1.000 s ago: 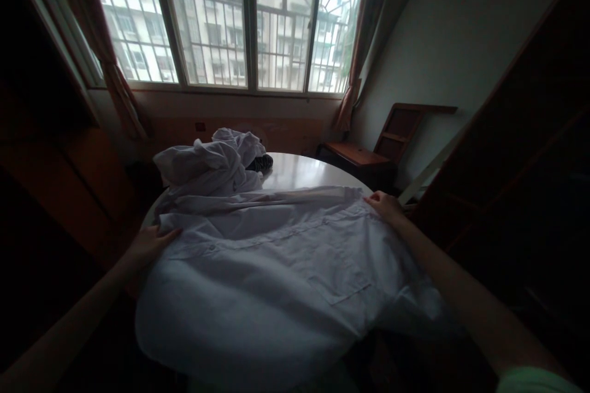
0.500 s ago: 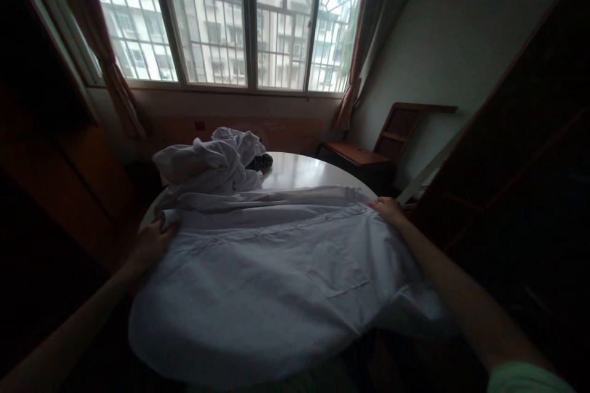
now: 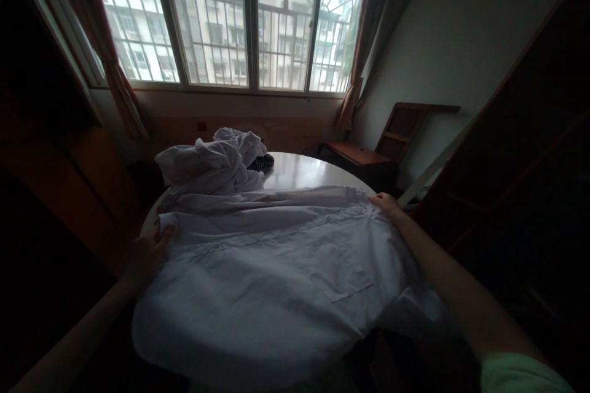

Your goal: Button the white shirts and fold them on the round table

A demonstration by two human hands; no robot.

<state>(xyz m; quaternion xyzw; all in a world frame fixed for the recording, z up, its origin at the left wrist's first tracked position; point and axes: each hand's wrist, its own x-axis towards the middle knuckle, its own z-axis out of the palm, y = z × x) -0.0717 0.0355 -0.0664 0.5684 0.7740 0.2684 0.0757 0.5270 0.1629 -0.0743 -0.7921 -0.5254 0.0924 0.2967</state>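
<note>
A white shirt (image 3: 258, 282) with a chest pocket (image 3: 341, 279) lies spread across a round white table (image 3: 318, 172), and its lower part hangs over the near edge. My left hand (image 3: 150, 252) grips the shirt's edge at the left, thumb and fingers pinching the cloth. At the right, my right hand (image 3: 386, 204) holds the far corner of the shirt with its fingertips. The cloth between the two hands runs fairly straight, with some wrinkles along the front seam. The lower right part of the shirt is bunched and dim.
A heap of crumpled white cloth (image 3: 207, 163) sits on the table's far left, beside a dark patterned item (image 3: 262, 163). Beyond the table at the right stands a wooden chair (image 3: 364, 150). Dark wooden furniture (image 3: 502, 153) rises at the right, and a barred window is ahead.
My left hand has shifted slightly, and the cloth corner in it has flattened from a rolled shape. My right hand stays almost in place on the shirt.
</note>
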